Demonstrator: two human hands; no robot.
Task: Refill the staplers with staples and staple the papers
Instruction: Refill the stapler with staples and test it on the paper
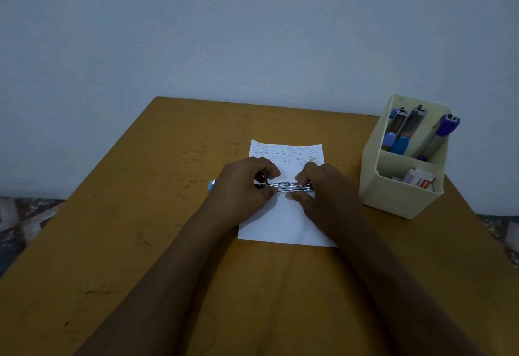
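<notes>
On the ochre counter (112,243), a small blue tip (211,185) pokes out just left of the left hand (244,184). That hand's fingers curl round one end of an opened metal stapler (289,186), and the right hand (323,190) pinches the other end. The stapler is held just above a scribbled paper (283,226). At far right, a cream organizer (398,195) holds spare staplers (401,134) and staple boxes (420,180).
</notes>
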